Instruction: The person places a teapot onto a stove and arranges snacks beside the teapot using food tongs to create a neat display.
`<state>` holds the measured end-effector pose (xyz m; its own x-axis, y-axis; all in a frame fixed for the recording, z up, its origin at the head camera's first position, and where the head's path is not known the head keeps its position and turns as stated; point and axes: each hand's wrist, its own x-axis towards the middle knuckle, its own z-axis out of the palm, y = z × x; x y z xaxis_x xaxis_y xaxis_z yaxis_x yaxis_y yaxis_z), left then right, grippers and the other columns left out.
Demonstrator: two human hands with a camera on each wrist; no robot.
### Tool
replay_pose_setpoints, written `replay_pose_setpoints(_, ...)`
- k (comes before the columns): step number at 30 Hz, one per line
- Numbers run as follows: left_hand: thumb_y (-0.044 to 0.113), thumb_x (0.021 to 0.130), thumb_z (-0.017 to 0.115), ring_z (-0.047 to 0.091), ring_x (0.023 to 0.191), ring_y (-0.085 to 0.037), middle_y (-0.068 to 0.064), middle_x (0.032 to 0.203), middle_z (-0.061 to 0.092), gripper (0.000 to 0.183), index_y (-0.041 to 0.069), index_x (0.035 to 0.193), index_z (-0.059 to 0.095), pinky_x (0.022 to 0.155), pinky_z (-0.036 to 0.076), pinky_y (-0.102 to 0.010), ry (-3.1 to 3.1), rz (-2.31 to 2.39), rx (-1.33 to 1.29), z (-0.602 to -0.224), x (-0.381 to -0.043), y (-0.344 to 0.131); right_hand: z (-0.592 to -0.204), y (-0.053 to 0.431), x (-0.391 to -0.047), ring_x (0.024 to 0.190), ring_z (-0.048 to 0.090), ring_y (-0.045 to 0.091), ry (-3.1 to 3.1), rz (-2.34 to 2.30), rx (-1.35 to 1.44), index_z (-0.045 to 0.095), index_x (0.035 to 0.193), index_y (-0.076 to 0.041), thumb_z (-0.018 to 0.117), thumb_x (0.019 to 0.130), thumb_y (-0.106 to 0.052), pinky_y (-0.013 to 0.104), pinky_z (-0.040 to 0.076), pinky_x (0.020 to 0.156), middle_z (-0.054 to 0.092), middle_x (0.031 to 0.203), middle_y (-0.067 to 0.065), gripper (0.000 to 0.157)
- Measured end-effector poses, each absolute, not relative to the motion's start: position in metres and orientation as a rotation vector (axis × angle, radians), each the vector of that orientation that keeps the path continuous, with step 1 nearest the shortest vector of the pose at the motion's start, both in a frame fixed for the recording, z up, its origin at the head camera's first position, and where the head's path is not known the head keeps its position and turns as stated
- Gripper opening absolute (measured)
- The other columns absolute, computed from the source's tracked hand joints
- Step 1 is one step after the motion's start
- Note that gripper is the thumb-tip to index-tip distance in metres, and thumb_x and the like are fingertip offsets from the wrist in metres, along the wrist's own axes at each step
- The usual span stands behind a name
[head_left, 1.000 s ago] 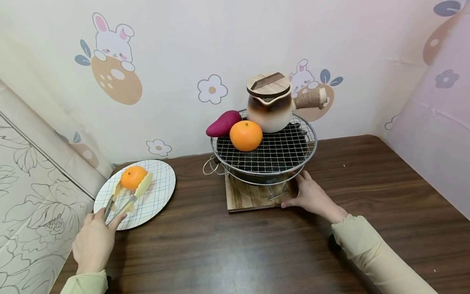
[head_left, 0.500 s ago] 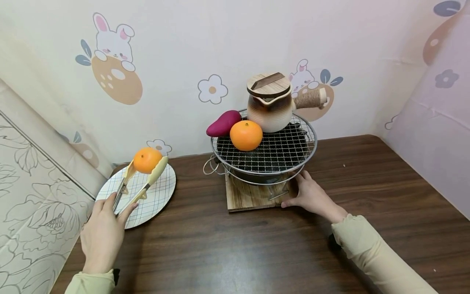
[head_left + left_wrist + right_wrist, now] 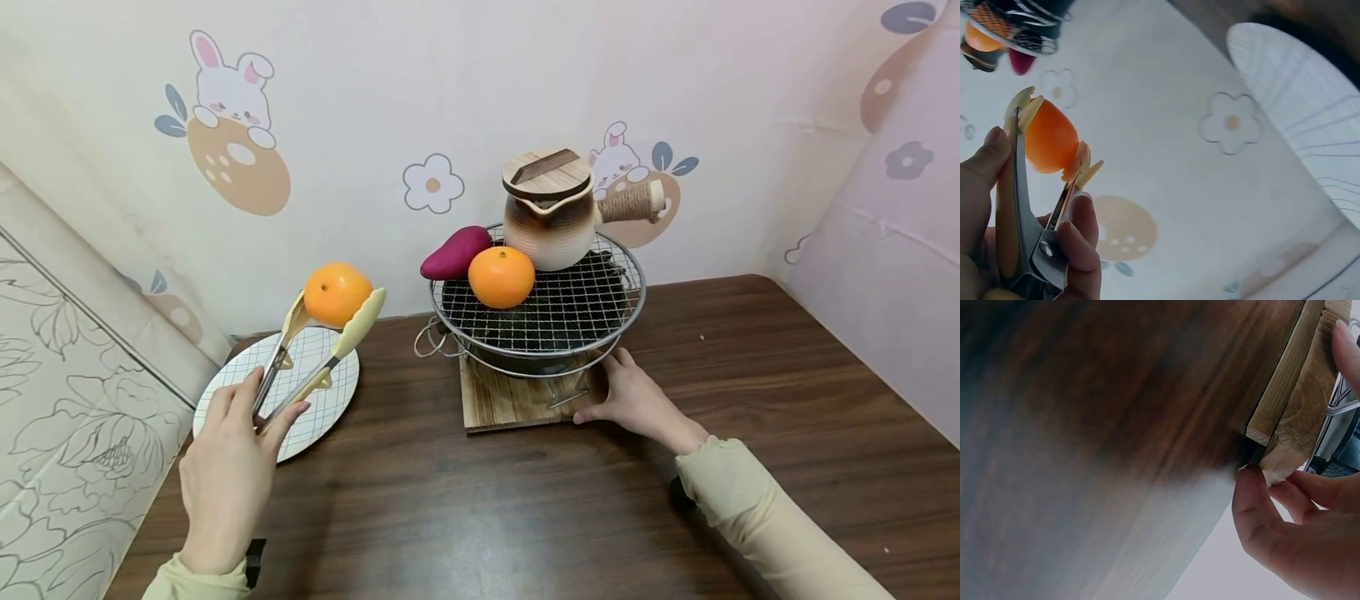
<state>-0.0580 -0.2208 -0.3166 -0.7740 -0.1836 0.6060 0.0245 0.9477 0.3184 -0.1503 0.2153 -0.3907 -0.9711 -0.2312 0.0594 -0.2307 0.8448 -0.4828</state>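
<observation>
My left hand [image 3: 228, 471] grips a pair of tongs [image 3: 352, 333] with cream tips, thumb on one arm and fingers on the other. Between the tips sits a mandarin [image 3: 337, 294], raised above the back of the white checked plate [image 3: 345, 400]. The left wrist view shows the same mandarin [image 3: 1050, 137] pinched from both sides. At the grill, my right hand [image 3: 641, 396] holds the corner of the wooden board [image 3: 487, 408] under it. In the right wrist view, thumb and fingers close around the corner of that board [image 3: 1307, 394].
The round wire grill rack [image 3: 555, 333] carries another mandarin [image 3: 501, 277], a purple sweet potato [image 3: 456, 252] and a lidded clay pot [image 3: 551, 229], its rope-wrapped handle sticking out right. A wire loop [image 3: 431, 337] juts from the grill's left. A patterned wall covering [image 3: 360, 100] stands behind.
The left hand has lifted the mandarin off the plate with the tongs and carried it up and to the right. The right hand stays on the board.
</observation>
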Motion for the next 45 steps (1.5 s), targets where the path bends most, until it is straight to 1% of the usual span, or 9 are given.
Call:
replay_pose_setpoints(6, 0.030, 0.072, 0.082, 0.061, 0.065, -0.023, -0.009, 0.095, 0.060, 0.065, 0.011, 0.130, 0.060, 0.040, 0.035, -0.038, -2.377, -0.431, 0.036, -0.306, -0.052, -0.204, -0.391, 0.215, -0.150, 0.120, 0.049, 0.048, 3.015, -0.790, -0.379, 0.030, 0.146, 0.008, 0.087, 0.062, -0.046, 0.055, 0.047, 0.092, 0.032, 0.143, 0.034, 0.115)
replay_pose_setpoints(17, 0.036, 0.070, 0.080, 0.062, 0.067, -0.019, -0.007, 0.103, 0.061, 0.069, 0.014, 0.132, 0.059, 0.042, 0.035, -0.030, -2.403, -0.421, -0.085, -0.291, -0.046, -0.174, -0.390, 0.216, -0.149, 0.120, 0.049, 0.049, 3.008, -0.787, -0.367, 0.029, 0.146, 0.009, 0.086, 0.063, -0.046, 0.056, 0.047, 0.092, 0.031, 0.143, 0.035, 0.115)
replay_pose_setpoints(20, 0.049, 0.075, 0.072, 0.059, 0.061, -0.020, -0.008, 0.103, 0.062, 0.068, 0.014, 0.132, 0.059, 0.041, 0.035, -0.031, -2.397, -0.417, -0.138, -0.290, -0.047, -0.165, -0.390, 0.216, -0.149, 0.120, 0.049, 0.050, 3.003, -0.783, -0.364, 0.028, 0.146, 0.010, 0.086, 0.064, -0.046, 0.057, 0.046, 0.092, 0.031, 0.143, 0.036, 0.115)
replay_pose_setpoints(24, 0.065, 0.079, 0.053, 0.056, 0.056, -0.021, -0.007, 0.102, 0.063, 0.073, 0.015, 0.131, 0.060, 0.040, 0.036, -0.033, -2.366, -0.414, -0.212, -0.290, -0.047, -0.155, -0.390, 0.216, -0.149, 0.119, 0.050, 0.051, 3.000, -0.779, -0.361, 0.028, 0.146, 0.010, 0.086, 0.064, -0.047, 0.057, 0.047, 0.092, 0.032, 0.142, 0.036, 0.115)
replay_pose_setpoints(29, 0.055, 0.075, 0.069, 0.059, 0.060, -0.021, -0.005, 0.103, 0.063, 0.069, 0.014, 0.130, 0.060, 0.043, 0.041, -0.035, -2.357, -0.412, -0.280, -0.287, -0.048, -0.140, -0.389, 0.216, -0.149, 0.115, 0.052, 0.049, 3.009, -0.773, -0.357, 0.030, 0.145, 0.010, 0.086, 0.063, -0.047, 0.056, 0.047, 0.091, 0.035, 0.138, 0.035, 0.114)
replay_pose_setpoints(31, 0.048, 0.072, 0.075, 0.055, 0.058, -0.018, -0.004, 0.103, 0.063, 0.069, 0.015, 0.131, 0.060, 0.043, 0.040, -0.032, -2.374, -0.406, -0.300, -0.285, -0.048, -0.134, -0.389, 0.216, -0.149, 0.116, 0.052, 0.049, 3.011, -0.772, -0.355, 0.030, 0.145, 0.010, 0.086, 0.063, -0.046, 0.056, 0.047, 0.091, 0.035, 0.139, 0.036, 0.114)
replay_pose_setpoints(34, 0.047, 0.071, 0.077, 0.047, 0.055, -0.011, -0.002, 0.101, 0.062, 0.069, 0.015, 0.130, 0.060, 0.042, 0.036, -0.026, -2.396, -0.398, -0.338, -0.282, -0.049, -0.125, -0.389, 0.216, -0.149, 0.116, 0.052, 0.049, 3.010, -0.775, -0.351, 0.030, 0.145, 0.010, 0.086, 0.063, -0.047, 0.056, 0.047, 0.091, 0.035, 0.138, 0.035, 0.115)
replay_pose_setpoints(37, 0.046, 0.070, 0.078, 0.043, 0.054, -0.008, -0.001, 0.099, 0.061, 0.070, 0.014, 0.130, 0.060, 0.042, 0.034, -0.023, -2.410, -0.394, -0.368, -0.281, -0.050, -0.116, -0.390, 0.216, -0.149, 0.115, 0.052, 0.048, 3.007, -0.785, -0.349, 0.029, 0.145, 0.010, 0.087, 0.063, -0.046, 0.056, 0.047, 0.091, 0.037, 0.137, 0.034, 0.115)
replay_pose_setpoints(45, 0.050, 0.069, 0.076, 0.048, 0.053, -0.009, 0.000, 0.098, 0.062, 0.071, 0.012, 0.127, 0.062, 0.040, 0.034, -0.021, -2.388, -0.354, -0.433, -0.277, -0.055, -0.098, -0.388, 0.215, -0.148, 0.114, 0.052, 0.047, 3.005, -0.811, -0.359, 0.030, 0.146, 0.008, 0.087, 0.063, -0.044, 0.056, 0.048, 0.091, 0.037, 0.136, 0.034, 0.114)
